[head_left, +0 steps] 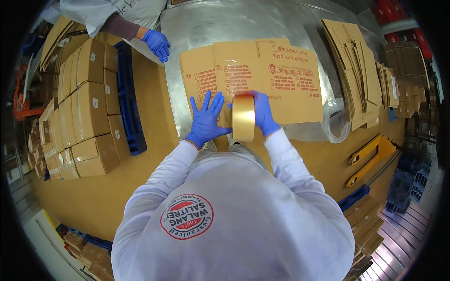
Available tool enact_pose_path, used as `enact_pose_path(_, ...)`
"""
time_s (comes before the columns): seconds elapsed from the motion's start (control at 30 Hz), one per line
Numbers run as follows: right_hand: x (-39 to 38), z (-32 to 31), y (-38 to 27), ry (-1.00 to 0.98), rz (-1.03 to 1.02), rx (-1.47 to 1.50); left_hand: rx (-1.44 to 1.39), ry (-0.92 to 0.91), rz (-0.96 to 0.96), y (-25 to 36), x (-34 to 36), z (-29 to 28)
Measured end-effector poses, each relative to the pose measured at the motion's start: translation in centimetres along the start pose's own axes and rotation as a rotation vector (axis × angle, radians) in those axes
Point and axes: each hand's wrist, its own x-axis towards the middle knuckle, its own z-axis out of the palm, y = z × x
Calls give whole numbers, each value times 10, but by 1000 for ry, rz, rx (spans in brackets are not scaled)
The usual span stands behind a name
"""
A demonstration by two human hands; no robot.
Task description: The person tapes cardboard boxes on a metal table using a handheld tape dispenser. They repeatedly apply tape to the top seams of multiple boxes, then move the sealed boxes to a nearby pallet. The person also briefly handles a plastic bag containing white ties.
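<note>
My left hand point(205, 121), in a blue glove, lies flat with its fingers spread on the near edge of a flattened cardboard box point(199, 63). Close beside it, my right hand point(265, 114), also gloved in blue, grips a wide roll of tan packing tape point(243, 122) from its right side. The roll stands on edge over the near border of the cardboard and hides part of it. Several flat boxes with red print overlap here, the rightmost cardboard piece point(300, 105) reaching past my right hand. A clear strip of tape seems to cross the middle one.
These boxes lie on a metal table point(192, 28). At the upper left is a co-worker's blue-gloved hand point(157, 44). Stacked cartons point(91, 105) and a blue pallet point(129, 103) stand left. More flattened cardboard point(356, 70), clear plastic point(335, 124) and a yellow pallet jack point(375, 152) are right.
</note>
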Motion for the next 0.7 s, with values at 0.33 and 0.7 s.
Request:
enact_pose_path(0.33, 26, -16, -12, -410, -26, 601, 135, -118, -51, 0, 19, -24)
enact_pose_path(0.7, 62, -11, -67, 69, -342, 521, -335, 207, -678, -114, 94, -6)
